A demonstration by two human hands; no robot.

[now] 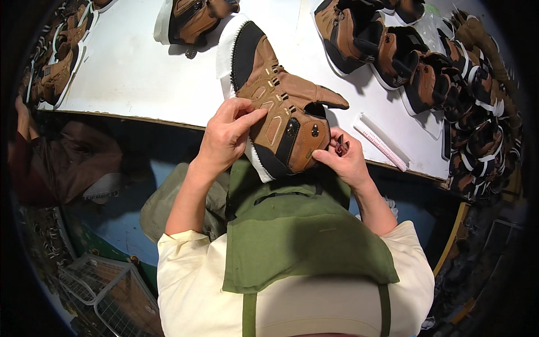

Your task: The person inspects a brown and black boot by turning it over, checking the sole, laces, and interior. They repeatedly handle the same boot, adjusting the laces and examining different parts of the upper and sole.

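Note:
A brown and black boot (275, 121) with a white edge around its sole lies on its side across the table's near edge, toe pointing away and to the left. My left hand (224, 129) is closed, thumb and forefinger brought together against the boot's side panel. Whatever is between those fingertips is too small to make out. Around the boot's heel and collar end closes my right hand (348, 160), its thumb pressing on the brown leather. A small dark red piece with pointed ends (341, 147) sits within the right hand's fingers; its kind is unclear.
On the white table (135, 84) another boot (193, 19) stands at the far side. Several boots crowd the right (393, 56) and the left edge (59, 73). A clear strip with red markings (382, 143) lies right of my hand. A person's hand (22, 115) shows far left.

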